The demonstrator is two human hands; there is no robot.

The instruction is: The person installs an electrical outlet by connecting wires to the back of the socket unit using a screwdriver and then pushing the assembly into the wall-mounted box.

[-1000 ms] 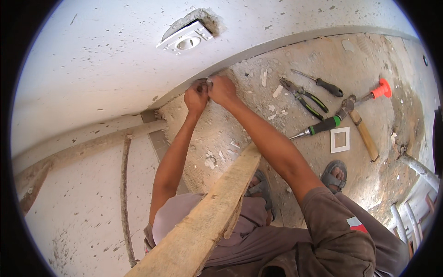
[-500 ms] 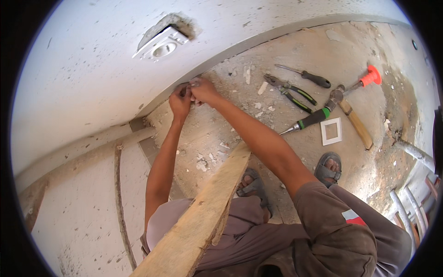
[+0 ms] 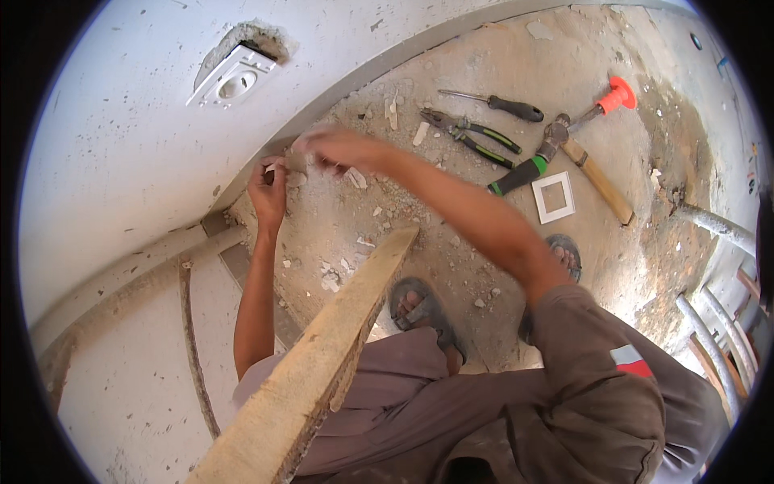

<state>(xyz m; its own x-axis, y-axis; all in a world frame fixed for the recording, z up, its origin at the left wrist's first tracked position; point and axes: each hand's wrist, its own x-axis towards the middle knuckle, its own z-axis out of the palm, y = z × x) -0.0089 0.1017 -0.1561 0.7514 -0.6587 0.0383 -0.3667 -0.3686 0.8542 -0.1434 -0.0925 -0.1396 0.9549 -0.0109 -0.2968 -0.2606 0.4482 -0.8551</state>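
My left hand is low by the foot of the wall, its fingers curled into a pinch. Something small and pale shows at the fingertips, too small to name. To its right, my right hand is smeared by motion above the rubble, so its fingers cannot be read. Plaster chips and grit lie on the floor under and beside both hands. On the wall above, a white socket hangs tilted before a rough hole in the plaster.
Pliers, a black-handled screwdriver, a green-and-black-handled tool, a wooden-handled hammer, an orange-guarded chisel and a white square frame lie to the right. A wooden plank slants up before me. Pipes stand far right.
My hands, close together before, are now apart; the right has moved away from the left and is blurred. The whole view has shifted, with the socket and tools further left and higher.
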